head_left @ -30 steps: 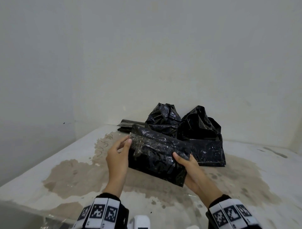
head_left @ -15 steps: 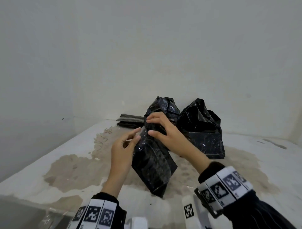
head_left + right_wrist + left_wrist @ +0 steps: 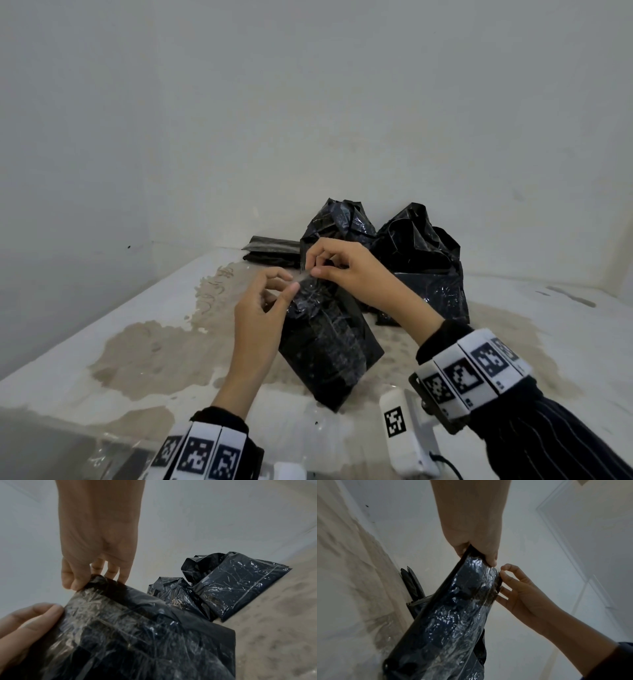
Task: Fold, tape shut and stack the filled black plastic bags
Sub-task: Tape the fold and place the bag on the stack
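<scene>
A filled black bag point(image 3: 329, 349), wrapped in clear tape, stands on its lower end on the white table point(image 3: 548, 342). My left hand point(image 3: 291, 282) pinches its top edge from the left; the left wrist view shows thumb and fingers of that hand point(image 3: 477, 557) clamped over the top fold of the bag point(image 3: 453, 615). My right hand point(image 3: 313, 265) pinches the top from above and behind. In the right wrist view its fingertips point(image 3: 75, 585) grip the taped upper corner of the bag point(image 3: 137, 635).
Two more filled black bags point(image 3: 339, 226) point(image 3: 424, 260) stand against the back wall, with a flat pile of black bags point(image 3: 270, 250) to their left. A brown stain point(image 3: 154, 353) spreads over the table. Walls close the left and back sides.
The bag has turned from lying across between my hands to standing on end. My right hand left its lower right corner and came up to the top, beside the left hand.
</scene>
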